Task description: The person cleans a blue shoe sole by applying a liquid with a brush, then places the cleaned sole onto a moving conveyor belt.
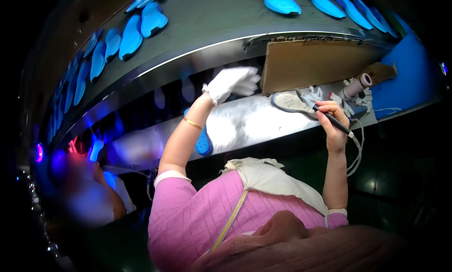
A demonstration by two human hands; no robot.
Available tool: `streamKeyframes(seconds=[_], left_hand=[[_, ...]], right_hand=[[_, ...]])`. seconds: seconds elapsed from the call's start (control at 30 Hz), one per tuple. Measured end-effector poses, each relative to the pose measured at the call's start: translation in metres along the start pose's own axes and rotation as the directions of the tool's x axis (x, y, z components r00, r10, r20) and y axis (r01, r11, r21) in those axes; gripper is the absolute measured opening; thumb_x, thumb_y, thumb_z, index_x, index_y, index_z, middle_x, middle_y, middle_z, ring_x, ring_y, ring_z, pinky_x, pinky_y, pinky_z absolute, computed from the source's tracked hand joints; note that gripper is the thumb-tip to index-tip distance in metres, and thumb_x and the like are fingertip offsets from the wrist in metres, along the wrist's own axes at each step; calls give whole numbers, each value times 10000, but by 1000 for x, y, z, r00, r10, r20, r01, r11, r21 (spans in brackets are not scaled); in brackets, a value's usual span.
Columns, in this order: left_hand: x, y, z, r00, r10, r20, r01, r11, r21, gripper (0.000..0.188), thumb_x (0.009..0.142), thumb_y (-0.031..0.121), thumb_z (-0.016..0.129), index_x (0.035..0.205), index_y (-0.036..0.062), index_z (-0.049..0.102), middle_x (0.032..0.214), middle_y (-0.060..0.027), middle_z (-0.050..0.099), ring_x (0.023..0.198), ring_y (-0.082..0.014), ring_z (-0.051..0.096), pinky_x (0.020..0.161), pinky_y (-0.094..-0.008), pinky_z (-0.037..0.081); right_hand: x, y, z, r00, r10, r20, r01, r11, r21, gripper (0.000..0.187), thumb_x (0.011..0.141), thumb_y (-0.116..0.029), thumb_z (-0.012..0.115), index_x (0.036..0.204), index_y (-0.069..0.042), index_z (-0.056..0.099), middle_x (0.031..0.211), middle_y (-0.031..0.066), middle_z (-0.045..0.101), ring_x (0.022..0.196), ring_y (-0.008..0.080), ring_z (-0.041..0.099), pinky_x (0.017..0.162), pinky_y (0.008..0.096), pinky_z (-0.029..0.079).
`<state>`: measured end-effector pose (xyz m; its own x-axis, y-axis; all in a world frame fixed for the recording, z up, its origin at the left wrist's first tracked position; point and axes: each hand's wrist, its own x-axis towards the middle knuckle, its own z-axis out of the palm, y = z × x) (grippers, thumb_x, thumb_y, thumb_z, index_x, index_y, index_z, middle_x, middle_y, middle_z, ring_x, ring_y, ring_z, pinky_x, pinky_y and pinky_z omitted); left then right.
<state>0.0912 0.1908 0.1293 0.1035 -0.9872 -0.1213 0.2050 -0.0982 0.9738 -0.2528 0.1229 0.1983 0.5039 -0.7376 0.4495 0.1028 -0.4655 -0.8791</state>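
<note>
My left hand (234,85), in a white glove, hangs over the near edge of the belt with fingers stretched out and nothing visible in them. In my bare right hand (333,126) is a slim black-handled corded tool (332,120), its flat pale tip pointing away from me. That tip is over a grey, sole-shaped piece (292,101) on the bright metal bench (254,121); whether they touch I cannot tell. A white cord (360,152) trails from the handle. Under my left forearm a blue perforated sole (203,142) lies on the bench.
Beyond the bench runs a dark curved belt (207,27) carrying several blue soles (131,36). A cardboard sheet (315,62) stands behind the grey piece. To its right are a pinkish tube (358,86), white scraps and a blue panel (407,79). Another person (94,192) is at the lower left.
</note>
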Motion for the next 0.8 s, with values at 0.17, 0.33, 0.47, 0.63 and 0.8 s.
streamKeyframes(seconds=[0.17,0.33,0.47,0.63,0.8], left_hand=[[-101,-136,-98,520,-180,-835,827,350,439,703,811,522,651,1297,21,568,1292,-209,582,1182,-335,574,993,-380,461],[-127,-222,-103,453,-180,-873,817,476,325,817,704,425,804,1349,51,470,1293,-199,574,1188,-343,564,984,-395,467],[-111,-235,-81,323,-290,-901,644,765,-15,680,737,284,819,1285,40,500,1235,-165,599,1123,-322,597,934,-408,502],[-106,-205,-57,676,-410,-612,26,844,-536,500,831,155,730,1275,64,520,1130,-125,639,959,-285,647,863,-425,540],[-104,-139,3,914,-108,-392,-185,749,-636,681,828,416,728,1350,65,467,1229,-156,598,1051,-298,620,922,-451,520]], right_hand=[[-2,14,15,993,89,74,-94,993,66,110,828,28,655,936,10,640,1043,109,641,777,90,555,721,202,436],[-7,22,43,977,153,146,-171,978,119,112,834,22,658,944,18,639,1045,115,642,861,119,599,784,223,470],[-12,27,60,969,155,192,-176,980,98,101,839,24,656,939,19,643,1033,112,647,856,116,599,763,220,470],[-20,27,65,961,141,238,-168,981,95,122,832,12,672,953,2,656,1032,108,645,844,116,612,729,222,485],[-22,9,58,962,89,258,-122,986,112,154,828,9,690,976,-9,653,1026,106,655,875,125,631,755,226,504]])
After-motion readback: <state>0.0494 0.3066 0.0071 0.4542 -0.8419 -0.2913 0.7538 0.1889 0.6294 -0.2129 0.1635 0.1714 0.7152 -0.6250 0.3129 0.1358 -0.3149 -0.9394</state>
